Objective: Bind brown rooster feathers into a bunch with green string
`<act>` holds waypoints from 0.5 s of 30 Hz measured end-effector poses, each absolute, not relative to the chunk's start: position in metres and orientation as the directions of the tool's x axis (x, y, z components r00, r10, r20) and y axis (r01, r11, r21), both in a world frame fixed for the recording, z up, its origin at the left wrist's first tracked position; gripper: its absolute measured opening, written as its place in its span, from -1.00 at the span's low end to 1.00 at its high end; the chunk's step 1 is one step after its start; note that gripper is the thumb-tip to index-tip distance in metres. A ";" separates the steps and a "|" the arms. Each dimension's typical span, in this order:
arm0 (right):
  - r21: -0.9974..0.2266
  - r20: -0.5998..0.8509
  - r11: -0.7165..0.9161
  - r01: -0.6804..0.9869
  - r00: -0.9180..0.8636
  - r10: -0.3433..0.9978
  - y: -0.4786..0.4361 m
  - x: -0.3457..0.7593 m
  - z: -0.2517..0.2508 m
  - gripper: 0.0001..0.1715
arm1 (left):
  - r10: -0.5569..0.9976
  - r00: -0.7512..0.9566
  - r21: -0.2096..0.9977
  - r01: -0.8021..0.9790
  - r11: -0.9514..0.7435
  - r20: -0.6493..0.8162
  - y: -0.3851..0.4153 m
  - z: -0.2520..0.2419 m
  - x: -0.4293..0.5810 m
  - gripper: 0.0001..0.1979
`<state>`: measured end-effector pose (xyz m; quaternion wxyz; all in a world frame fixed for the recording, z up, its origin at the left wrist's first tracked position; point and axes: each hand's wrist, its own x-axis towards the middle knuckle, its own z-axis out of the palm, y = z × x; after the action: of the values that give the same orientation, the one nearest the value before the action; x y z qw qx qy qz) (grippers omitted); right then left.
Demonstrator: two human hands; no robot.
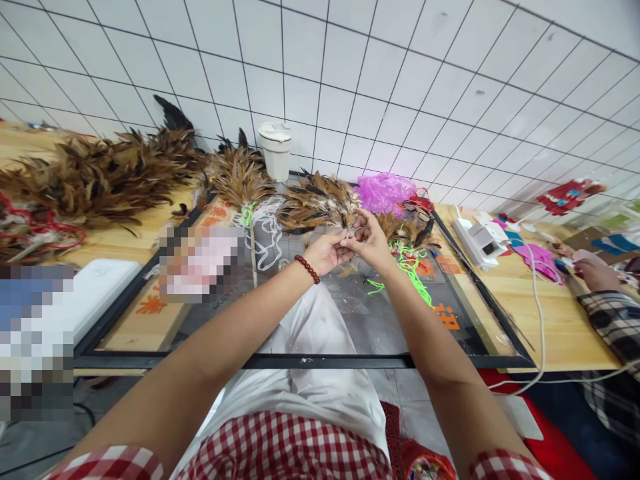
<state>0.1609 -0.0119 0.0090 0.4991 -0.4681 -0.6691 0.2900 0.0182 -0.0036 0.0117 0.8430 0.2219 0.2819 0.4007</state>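
Observation:
My left hand (327, 250), with a red bead bracelet (307, 269) on the wrist, and my right hand (369, 239) meet above a glass table top (350, 313). Both are pinched together on a bunch of brown feathers (317, 200) that fans out to the left of the fingers. What sits exactly between the fingertips is too small to see. Neon green cord (407, 270) lies under my right wrist. A finished feather bundle on a stick (241, 177) lies to the left, beside white string (267, 233).
A big heap of brown feathers (95, 173) covers the wooden bench at left. A white cup (275, 148) stands by the tiled wall. A pink plastic bag (384, 192) and a white power strip (479, 241) lie to the right. Another person's hand (595, 270) works at far right.

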 end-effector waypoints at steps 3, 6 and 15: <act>-0.863 0.390 0.384 0.330 -0.049 0.920 -0.012 0.161 0.010 0.07 | 0.827 0.489 0.600 -0.583 0.547 -0.279 -0.002 0.009 0.019 -0.92; -0.867 0.406 0.391 0.310 -0.017 0.914 -0.012 0.161 0.010 -0.01 | 0.838 0.473 0.610 -0.589 0.530 -0.272 -0.002 0.008 0.019 -0.93; -0.991 0.012 -0.015 -0.134 -0.197 0.980 -0.015 0.167 0.017 -0.53 | 0.786 0.573 0.659 -0.503 0.559 -0.230 0.000 0.009 0.015 -0.88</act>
<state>0.1666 -0.0154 0.0168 0.4801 -0.4135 -0.5119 0.5801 0.0148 0.0001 0.0092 0.8438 0.2731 0.2597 0.3820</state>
